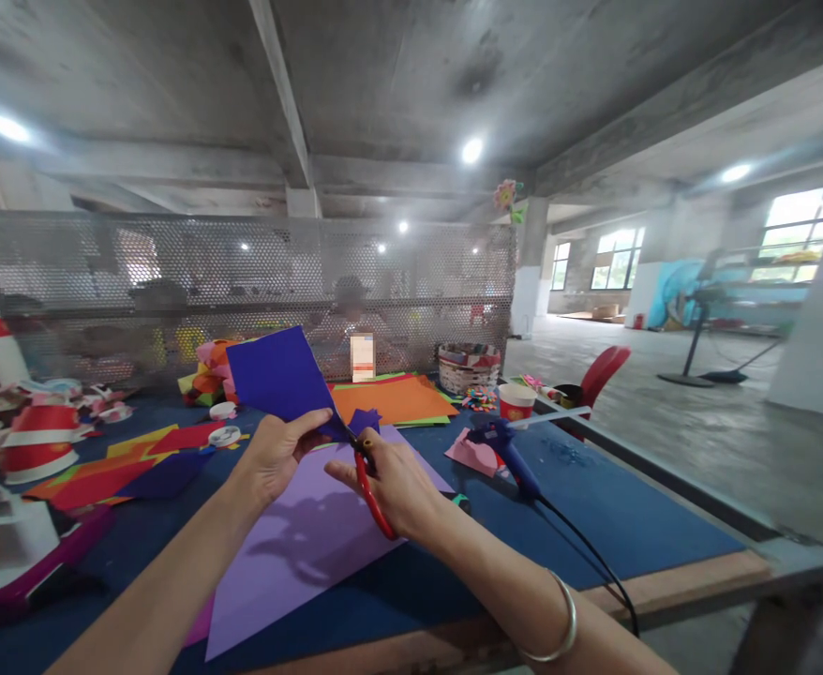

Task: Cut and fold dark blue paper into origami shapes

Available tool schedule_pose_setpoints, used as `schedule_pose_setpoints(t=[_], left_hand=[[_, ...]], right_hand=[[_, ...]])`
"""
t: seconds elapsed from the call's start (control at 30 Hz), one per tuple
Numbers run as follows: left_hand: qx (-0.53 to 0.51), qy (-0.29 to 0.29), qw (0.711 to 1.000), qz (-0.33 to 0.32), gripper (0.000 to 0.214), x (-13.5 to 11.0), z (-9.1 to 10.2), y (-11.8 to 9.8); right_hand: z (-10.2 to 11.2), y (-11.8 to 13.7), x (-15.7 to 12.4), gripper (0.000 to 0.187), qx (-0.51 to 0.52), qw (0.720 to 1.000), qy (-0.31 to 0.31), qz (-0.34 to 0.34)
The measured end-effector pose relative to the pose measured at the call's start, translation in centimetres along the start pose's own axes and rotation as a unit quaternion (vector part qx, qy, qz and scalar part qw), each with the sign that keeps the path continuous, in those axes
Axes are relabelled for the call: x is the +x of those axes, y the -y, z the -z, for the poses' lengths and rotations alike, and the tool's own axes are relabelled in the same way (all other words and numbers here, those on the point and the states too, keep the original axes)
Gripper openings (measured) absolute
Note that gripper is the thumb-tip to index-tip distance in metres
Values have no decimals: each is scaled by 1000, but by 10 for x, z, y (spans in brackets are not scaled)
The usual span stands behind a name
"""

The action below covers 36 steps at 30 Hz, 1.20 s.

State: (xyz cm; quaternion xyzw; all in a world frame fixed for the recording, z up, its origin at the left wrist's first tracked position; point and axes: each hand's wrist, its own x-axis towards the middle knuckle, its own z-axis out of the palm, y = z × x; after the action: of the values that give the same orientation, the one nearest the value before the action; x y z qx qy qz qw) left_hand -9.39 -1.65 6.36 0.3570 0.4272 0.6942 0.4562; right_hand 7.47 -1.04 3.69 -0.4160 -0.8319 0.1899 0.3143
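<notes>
My left hand [277, 455] pinches the lower edge of a dark blue-purple sheet of paper [277, 373], which is held up at a tilt above the table. In my right hand [404, 483] is a pair of scissors [373, 502] with red handles; the blades are at the sheet's lower right edge, close to my left fingertips. Whether the blades are apart is hard to see. Under both hands lies a large light purple sheet [291, 572]. A small dark purple piece [365, 422] shows just behind the scissors.
To the right, a blue glue gun [514, 459] with its cord rests by pink paper [473, 454]. Behind are an orange sheet [397, 401], a paper cup [516, 403] and a woven basket [468, 368]. Coloured sheets [130, 469], cups [40, 441] and a power strip [38, 562] lie left.
</notes>
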Motion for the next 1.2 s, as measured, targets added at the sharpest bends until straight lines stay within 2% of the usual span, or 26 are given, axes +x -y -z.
schedule_pose_setpoints(t=[0.33, 0.73, 0.83, 0.93, 1.0, 1.2], left_hand=[[2, 2, 1000, 1, 16, 1, 0, 0], [6, 2, 1000, 17, 18, 2, 2, 0], [11, -11, 999, 40, 7, 2, 1, 0], [11, -18, 998, 58, 13, 2, 0, 0], [2, -19, 998, 60, 4, 0, 0, -2], [-54, -32, 997, 35, 23, -3, -2, -13]], right_hand=[[0, 2, 1, 35, -26, 1000, 3, -15], [-4, -2, 2, 28, 7, 1000, 7, 5], [-6, -3, 3, 26, 13, 1000, 8, 8], [-8, -2, 3, 23, 20, 1000, 5, 13], [-8, -2, 3, 22, 24, 1000, 5, 14], [-5, -1, 2, 23, 33, 999, 9, 10]])
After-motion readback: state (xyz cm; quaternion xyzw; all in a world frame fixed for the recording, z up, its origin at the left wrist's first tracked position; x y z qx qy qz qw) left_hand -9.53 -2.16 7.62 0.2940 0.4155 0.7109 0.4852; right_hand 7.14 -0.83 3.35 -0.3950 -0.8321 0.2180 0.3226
